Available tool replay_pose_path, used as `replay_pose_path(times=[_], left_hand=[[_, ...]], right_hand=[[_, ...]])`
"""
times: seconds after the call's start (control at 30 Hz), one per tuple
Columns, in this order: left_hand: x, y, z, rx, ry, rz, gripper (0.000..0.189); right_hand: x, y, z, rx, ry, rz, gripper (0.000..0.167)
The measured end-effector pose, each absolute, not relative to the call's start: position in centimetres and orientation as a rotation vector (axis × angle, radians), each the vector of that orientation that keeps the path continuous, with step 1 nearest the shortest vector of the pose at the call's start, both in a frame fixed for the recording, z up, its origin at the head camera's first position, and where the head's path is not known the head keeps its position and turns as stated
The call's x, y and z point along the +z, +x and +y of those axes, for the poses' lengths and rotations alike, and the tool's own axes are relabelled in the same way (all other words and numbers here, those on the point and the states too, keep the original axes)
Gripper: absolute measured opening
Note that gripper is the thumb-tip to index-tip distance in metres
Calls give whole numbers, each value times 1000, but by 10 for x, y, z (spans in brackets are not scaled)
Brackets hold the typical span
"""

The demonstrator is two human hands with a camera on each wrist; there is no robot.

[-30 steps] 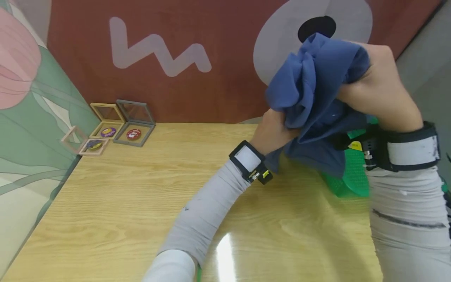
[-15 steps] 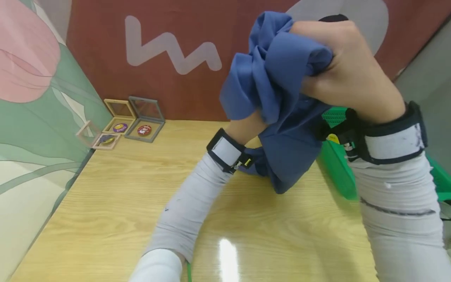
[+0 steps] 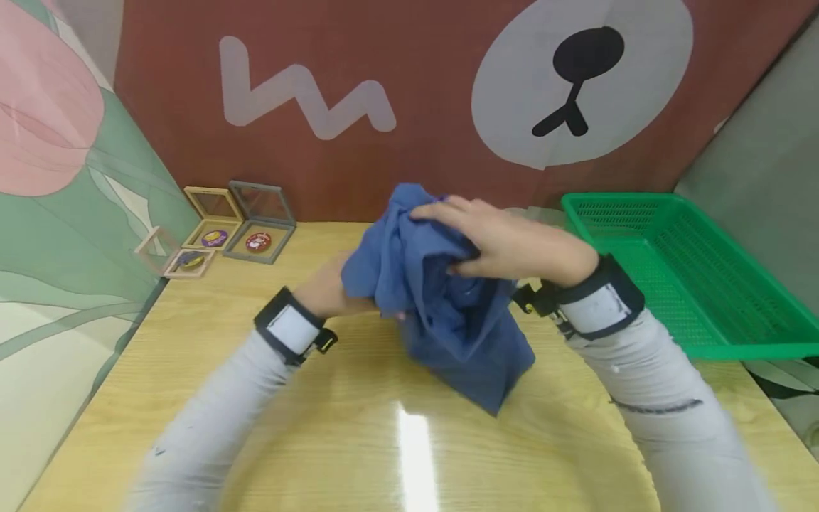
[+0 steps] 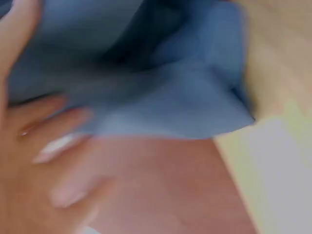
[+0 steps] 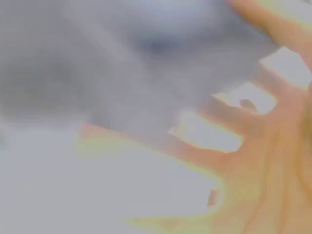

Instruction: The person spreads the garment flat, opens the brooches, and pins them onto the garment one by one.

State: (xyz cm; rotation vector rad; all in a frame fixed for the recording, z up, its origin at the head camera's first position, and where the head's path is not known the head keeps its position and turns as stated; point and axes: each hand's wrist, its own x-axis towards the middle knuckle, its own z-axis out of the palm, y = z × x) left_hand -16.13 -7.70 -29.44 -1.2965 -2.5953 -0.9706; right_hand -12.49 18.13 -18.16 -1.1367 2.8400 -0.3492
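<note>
A bunched blue cloth (image 3: 441, 299) stands in loose folds at mid-table in the head view, one corner pointing down toward the front. At its left side my left hand (image 3: 329, 288) holds it, most of the fingers hidden behind the folds. The left wrist view has the thumb (image 4: 17, 34) on one side of the fabric and the blurred fingers on the other. My right hand (image 3: 499, 238) touches the upper right of the cloth with its fingers extended. Those fingers (image 5: 195, 153) look spread apart against the fabric in the right wrist view.
A green plastic basket (image 3: 723, 350) sits on the right of the wooden table (image 3: 320, 441). Several small open display frames (image 3: 281, 245) with round badges stand at the back left. A brown printed backdrop (image 3: 435, 71) rises behind the table.
Both hands have come left and down with the cloth, away from the green basket, which shows more now. My right hand's fingers, earlier gripping the cloth, have straightened and spread.
</note>
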Motion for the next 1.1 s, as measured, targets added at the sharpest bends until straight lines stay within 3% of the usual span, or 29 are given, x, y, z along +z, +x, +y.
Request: replay_pose_path(times=[0.07, 0.1, 0.17, 0.37, 0.47, 0.53, 0.77, 0.87, 0.97, 1.03, 1.1], left_hand=[[-303, -153, -103, -789, -1306, -2785, 102], [-305, -147, -119, -681, -1257, -2886, 94], [-304, -138, -142, -571, -1184, -2986, 83], [-296, -127, -176, -605, -888, -3034, 40], [-309, -135, -166, -787, -877, -3046, 31], [-316, -147, -155, -989, -861, -3077, 32], [-321, -196, -105, -1638, -515, -3214, 56], [-325, -204, -90, -1469, -504, -3333, 71], [-328, -207, -79, -1227, -490, -3450, 82], [-331, -208, -74, -1153, -496, -3499, 84], [-335, -208, -72, -1167, -501, -3529, 77]], right_hand=[[-201, -121, 192, -249, -1018, 2833, 94], [-209, -117, 200, -234, -970, 2842, 98], [-222, -107, 219, -265, -913, 2860, 97], [-258, -75, 269, -380, -792, 2918, 50], [-284, -61, 275, -413, -729, 2925, 19], [-301, -54, 273, -468, -725, 2889, 6], [-339, -42, 260, -1058, -724, 2550, 19], [-352, -42, 252, -1199, -582, 2442, 20], [-361, -41, 244, -1205, -383, 2412, 38], [-365, -41, 238, -1190, -297, 2431, 47], [-368, -41, 231, -1153, -261, 2474, 43]])
